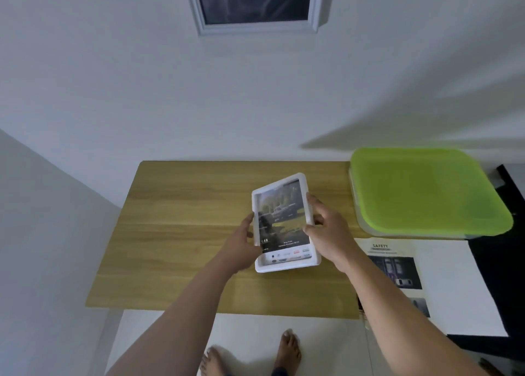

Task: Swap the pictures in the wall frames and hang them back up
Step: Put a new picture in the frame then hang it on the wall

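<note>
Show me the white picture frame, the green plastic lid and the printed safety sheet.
white picture frame [287, 266], head view, bottom rail.
green plastic lid [426, 193], head view, middle of top.
printed safety sheet [454, 284], head view, blank white area.

The white frame [285, 264] with a car picture [279, 219] tilts above the table [184, 219]; the grey frame [255, 29] hangs on the wall [170, 91]; the sheet [446, 276] lies flat.

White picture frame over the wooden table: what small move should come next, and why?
Probably turn the white picture frame face down onto the light wooden table to reach its back. The left hand and right hand grip its sides. It holds a car print, and a loose printed sheet headed SAFETY lies to the right, perhaps waiting to go in. This is only a guess.
</note>
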